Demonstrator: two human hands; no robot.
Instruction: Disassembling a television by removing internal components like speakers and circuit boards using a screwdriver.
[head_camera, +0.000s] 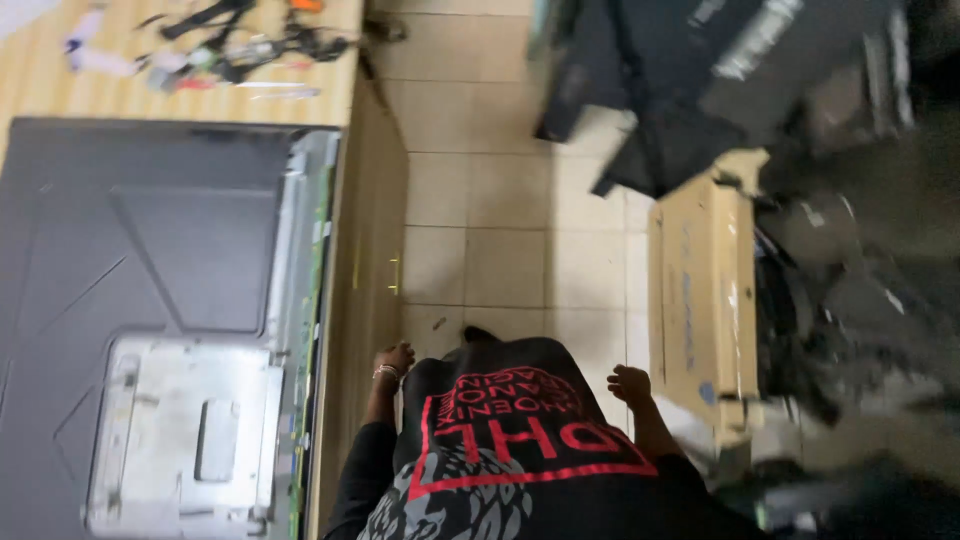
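Fingers of both hands hang loosely curled and empty. The left hand (395, 358) is just beside the wooden workbench (375, 200), and the right hand (630, 385) is near a flat cardboard carton (700, 300) standing on the tiled floor (500, 230). The carton looks bulky, stiff and easily dented, so it is best gripped by its long edges.

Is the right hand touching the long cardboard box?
Apart. The head view shows floor tile between the right hand and the cardboard box.

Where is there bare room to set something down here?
Bare tiled floor lies between the wooden bench and the cardboard box. The bench's far end holds tangled cables; a flat dark panel covers the rest. Right side is crowded.
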